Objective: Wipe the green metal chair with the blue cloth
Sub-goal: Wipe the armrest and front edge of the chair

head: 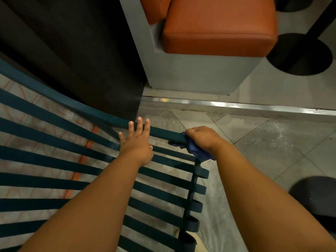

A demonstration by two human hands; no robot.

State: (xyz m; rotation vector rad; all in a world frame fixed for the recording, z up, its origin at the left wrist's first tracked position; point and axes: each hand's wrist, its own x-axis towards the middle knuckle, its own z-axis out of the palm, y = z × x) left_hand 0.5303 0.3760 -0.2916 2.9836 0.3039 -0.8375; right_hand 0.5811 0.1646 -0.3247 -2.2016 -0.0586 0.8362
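The green metal chair [54, 157] fills the lower left, its flat dark-green slats running across the view with floor showing between them. My left hand [136, 140] lies flat on the slats near the top rail, fingers spread, holding nothing. My right hand [203, 139] is closed around the blue cloth [196, 151] and presses it against the right end of the top rail, at the chair's corner. Part of the cloth hangs out below my palm.
A grey bench base with orange cushions [218, 26] stands ahead. A metal floor strip [236, 106] crosses the tiled floor. Dark round table bases [300, 53] sit at upper right, and a dark round object [314, 195] at lower right. A dark panel [72, 42] rises at upper left.
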